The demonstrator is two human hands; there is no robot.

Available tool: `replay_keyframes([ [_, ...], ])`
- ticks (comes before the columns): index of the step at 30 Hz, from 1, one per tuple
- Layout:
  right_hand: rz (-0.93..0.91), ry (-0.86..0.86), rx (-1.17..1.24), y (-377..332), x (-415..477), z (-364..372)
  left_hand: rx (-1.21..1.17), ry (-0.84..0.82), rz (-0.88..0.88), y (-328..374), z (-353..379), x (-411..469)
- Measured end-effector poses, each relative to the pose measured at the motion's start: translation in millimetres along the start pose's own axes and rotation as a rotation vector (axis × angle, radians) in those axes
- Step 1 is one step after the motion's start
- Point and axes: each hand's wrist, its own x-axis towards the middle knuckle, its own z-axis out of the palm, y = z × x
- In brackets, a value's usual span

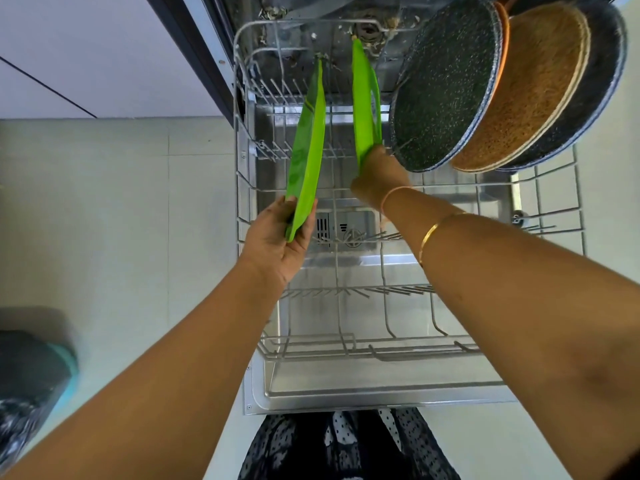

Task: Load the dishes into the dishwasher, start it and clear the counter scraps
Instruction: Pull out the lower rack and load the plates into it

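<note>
The dishwasher's lower wire rack (242, 109) is pulled out over the open door (346, 386). My left hand (277, 237) grips the near rim of a green plate (308, 147) held on edge over the rack's left side. A second green plate (365, 109) stands on edge just to its right, and my right hand (379, 178) holds its near edge. On the right of the rack, a dark speckled pan (446, 84), a brown pan (526, 91) and another dark pan (595, 81) lean against each other.
Food scraps lie around the drain (367, 29) on the dishwasher floor. The near half of the rack holds no dishes. White cabinet fronts (86, 46) and pale floor tiles (121, 220) lie to the left. A dark blurred object (31, 386) sits at the lower left.
</note>
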Motion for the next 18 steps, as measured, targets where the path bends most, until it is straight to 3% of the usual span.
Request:
replay_keyframes([
  [12, -0.103, 0.357, 0.014, -17.0, -9.5, 12.0, 0.010, 0.002, 0.005, 2.7, -2.7, 2.6],
  [18, -0.053, 0.151, -0.086, -16.0, 12.6, 7.2, 0.015, 0.010, -0.001, 0.5, -1.4, 5.1],
])
